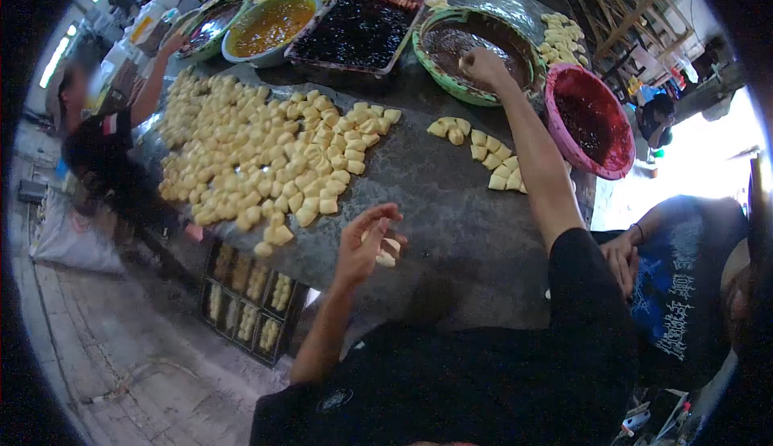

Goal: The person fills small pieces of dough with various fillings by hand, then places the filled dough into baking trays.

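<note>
My left hand [366, 241] is raised over the near side of the dark table, its fingers curled round a pale dough piece [386, 259]. Over the green basin [427, 59] of glossy brown filling [451, 41], my right hand [486, 69] has its fingers pinched together. What they hold, if anything, is too small to make out. A small group of cut dough pieces [501, 164] lies beneath my right forearm. Many more dough pieces [266, 148] cover the table's left part, some heaped close together.
Behind the dough stand a tray of dark filling [354, 29], a basin of orange filling [270, 27] and another basin [213, 27]. A pink basin [592, 120] sits right. Trays of shaped dough [248, 301] are below left. One person [101, 136] reaches in left; another [672, 285] is close right.
</note>
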Demonstrator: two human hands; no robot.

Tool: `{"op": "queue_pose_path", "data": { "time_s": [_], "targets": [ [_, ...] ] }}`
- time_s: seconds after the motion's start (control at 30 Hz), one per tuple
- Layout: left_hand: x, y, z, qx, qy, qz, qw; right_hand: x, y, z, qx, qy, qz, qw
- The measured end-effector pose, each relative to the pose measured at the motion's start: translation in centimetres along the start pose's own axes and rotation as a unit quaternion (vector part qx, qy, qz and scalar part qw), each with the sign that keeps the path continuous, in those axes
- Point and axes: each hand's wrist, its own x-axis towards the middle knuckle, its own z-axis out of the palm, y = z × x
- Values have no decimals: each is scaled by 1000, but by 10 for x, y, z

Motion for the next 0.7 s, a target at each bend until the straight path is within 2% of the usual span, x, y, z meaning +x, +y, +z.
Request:
{"op": "queue_pose_path", "data": {
  "time_s": [0.03,0.13,0.27,0.37,0.47,0.53,0.6,0.63,0.67,0.7],
  "targets": [
    [-2,-1,-1,-16,13,28,999,21,14,17,-85,-60,-17,994],
    [-2,-9,-9,-35,48,93,994,53,16,35,-45,-244,25,968],
    [-10,-16,-37,-41,75,90,992,33,-11,-9,121,-256,97,954],
    [-14,7,-25,-86,102,99,986,18,-5,-14,129,-177,42,975],
    [-10,19,-21,-79,98,111,986,-18,-30,-31,397,-193,31,897],
    [-4,17,-22,-69,81,131,986,-77,-104,-55,479,-157,-18,864],
    [-7,34,-8,-57,104,151,981,-129,-154,-41,587,-180,-33,789],
    [-9,41,-4,-51,117,160,979,-168,-198,-58,536,-190,9,823],
    [-9,35,-9,-35,104,165,980,-195,-210,-34,680,-224,-9,698],
    [-11,18,-25,-83,51,130,987,-223,-232,-24,722,-252,-5,644]
  ]
}}
